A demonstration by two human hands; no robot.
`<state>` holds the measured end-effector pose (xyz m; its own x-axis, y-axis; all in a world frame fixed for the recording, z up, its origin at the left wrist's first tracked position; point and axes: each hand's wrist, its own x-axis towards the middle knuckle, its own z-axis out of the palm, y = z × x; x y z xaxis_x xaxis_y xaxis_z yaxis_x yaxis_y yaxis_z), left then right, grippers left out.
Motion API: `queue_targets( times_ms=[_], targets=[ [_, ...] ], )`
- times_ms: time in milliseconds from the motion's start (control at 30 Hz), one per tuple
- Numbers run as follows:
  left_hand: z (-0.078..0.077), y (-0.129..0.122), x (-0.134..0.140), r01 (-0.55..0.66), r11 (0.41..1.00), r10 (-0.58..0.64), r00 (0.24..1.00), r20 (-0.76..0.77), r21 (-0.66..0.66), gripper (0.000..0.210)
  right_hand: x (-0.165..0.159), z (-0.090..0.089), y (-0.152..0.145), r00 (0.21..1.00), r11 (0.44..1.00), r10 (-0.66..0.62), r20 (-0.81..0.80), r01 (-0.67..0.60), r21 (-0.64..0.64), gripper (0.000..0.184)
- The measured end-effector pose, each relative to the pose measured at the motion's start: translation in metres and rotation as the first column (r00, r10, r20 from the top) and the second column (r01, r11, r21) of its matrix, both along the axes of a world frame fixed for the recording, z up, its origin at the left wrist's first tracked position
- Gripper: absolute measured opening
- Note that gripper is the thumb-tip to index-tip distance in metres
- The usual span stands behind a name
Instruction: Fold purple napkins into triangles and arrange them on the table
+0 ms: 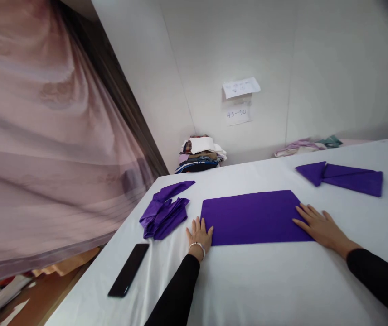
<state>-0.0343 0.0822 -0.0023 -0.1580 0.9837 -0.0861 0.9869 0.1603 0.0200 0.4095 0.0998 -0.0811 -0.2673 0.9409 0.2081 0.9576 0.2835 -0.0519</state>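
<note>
A flat piece of purple cloth (251,219) lies spread before me, its upper right corner slanted. My left hand (200,234), with a bracelet at the wrist, rests on its left edge, fingers spread. On the cloth's right edge lies my right hand (319,225), flat with the fingers apart. To the left is a crumpled purple cloth (165,215) with a narrow strip trailing toward the back. A folded purple strip with a pointed end (350,179) sits at the back right, away from my right hand.
The white-covered table (255,280) carries a black phone (128,270) near its left edge. Behind it are a stack of folded clothes (201,156) and a loose heap of fabric (301,147). Paper notes (240,97) hang on the wall. A pink curtain (44,136) drapes at the left.
</note>
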Motion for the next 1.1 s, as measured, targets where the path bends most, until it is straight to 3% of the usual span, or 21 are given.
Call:
queue_targets(
  times_ms=[67, 167, 267, 333, 400, 500, 567, 700, 800, 900, 1000, 1100],
  targets=[
    [0.000, 0.009, 0.031, 0.084, 0.996, -0.085, 0.996, 0.009, 0.035, 0.064, -0.012, 0.011, -0.002, 0.999, 0.999, -0.040, 0.012, 0.040, -0.026, 0.051],
    [-0.003, 0.025, 0.086, 0.324, 0.942, -0.329, 0.943, 0.047, 0.090, 0.064, -0.026, 0.027, -0.004, 0.992, 0.990, -0.127, 0.019, 0.128, -0.059, 0.060],
    [-0.007, 0.042, 0.109, 0.407, 0.908, -0.414, 0.908, 0.066, 0.094, 0.066, -0.030, 0.036, -0.006, 0.988, 0.985, -0.154, 0.014, 0.155, -0.079, 0.064],
    [-0.007, 0.054, 0.093, 0.322, 0.944, -0.326, 0.944, 0.051, 0.076, 0.065, -0.029, 0.039, -0.007, 0.985, 0.981, -0.170, -0.002, 0.169, -0.094, 0.067],
    [-0.005, 0.065, 0.059, 0.195, 0.978, -0.198, 0.980, 0.030, 0.075, 0.064, -0.028, 0.041, -0.007, 0.981, 0.974, -0.192, -0.017, 0.188, -0.128, 0.070],
    [-0.003, 0.075, 0.006, 0.090, 0.994, -0.092, 0.995, 0.024, 0.062, 0.061, -0.035, 0.049, -0.001, 0.975, 0.961, -0.221, -0.013, 0.215, -0.172, 0.073],
    [-0.005, 0.078, -0.015, 0.059, 0.996, -0.060, 0.998, 0.015, 0.061, 0.059, -0.054, 0.057, 0.007, 0.979, 0.966, -0.201, -0.022, 0.194, -0.168, 0.075],
    [-0.009, 0.079, -0.020, 0.043, 0.996, -0.044, 0.999, 0.004, 0.077, 0.058, -0.121, 0.072, 0.034, 0.989, 0.987, 0.026, -0.146, -0.048, -0.155, 0.075],
    [-0.010, 0.078, -0.016, 0.047, 0.996, -0.048, 0.999, 0.005, 0.076, 0.057, -0.154, 0.074, 0.057, 0.963, 0.956, 0.181, -0.198, -0.220, -0.196, 0.074],
    [-0.010, 0.077, -0.017, 0.048, 0.996, -0.048, 0.999, 0.009, 0.071, 0.057, -0.134, 0.067, 0.079, 0.980, 0.965, 0.098, -0.173, -0.136, -0.225, 0.071],
    [-0.009, 0.077, -0.018, 0.048, 0.996, -0.049, 0.999, 0.019, 0.072, 0.058, -0.077, 0.059, 0.091, 0.980, 0.966, -0.177, -0.095, 0.154, -0.208, 0.068],
    [-0.008, 0.076, -0.017, 0.039, 0.996, -0.043, 0.998, 0.041, 0.081, 0.057, -0.027, 0.054, 0.092, 0.942, 0.924, -0.336, -0.023, 0.324, -0.201, 0.065]
  ],
)
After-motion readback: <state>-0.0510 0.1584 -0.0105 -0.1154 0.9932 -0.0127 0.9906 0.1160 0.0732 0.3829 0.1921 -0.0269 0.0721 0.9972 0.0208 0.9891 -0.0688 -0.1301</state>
